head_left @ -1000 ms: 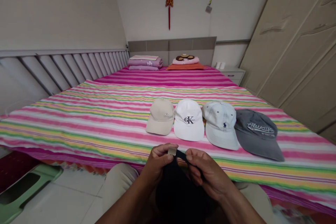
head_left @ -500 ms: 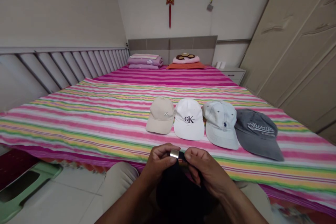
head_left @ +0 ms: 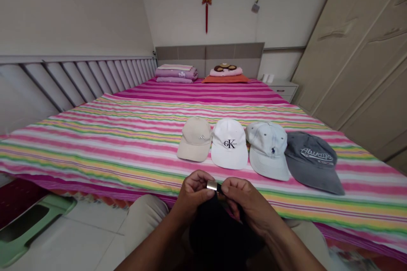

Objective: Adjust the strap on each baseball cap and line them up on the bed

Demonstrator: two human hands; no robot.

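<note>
A black cap point(head_left: 216, 233) rests in my lap, below the bed's near edge. My left hand point(head_left: 192, 197) pinches the small metal buckle point(head_left: 211, 186) on its strap. My right hand point(head_left: 246, 205) is closed on the black strap just right of the buckle, fingertips almost touching the left hand's. On the striped bedspread point(head_left: 111, 135) beyond my hands, a beige cap point(head_left: 195, 139), a white cap point(head_left: 229, 144) with a black logo, a pale blue cap point(head_left: 268, 149) and a grey cap point(head_left: 313, 160) lie side by side in a row.
Folded purple bedding point(head_left: 176, 73) and a pillow stack point(head_left: 225, 74) lie by the headboard. A green stool point(head_left: 28, 224) stands on the floor at lower left. A wardrobe point(head_left: 359, 59) fills the right wall, a white nightstand point(head_left: 282, 89) beside it.
My right hand has slid left along the strap until it meets the buckle in my left hand. Both hands have risen slightly. The caps on the bed have not moved.
</note>
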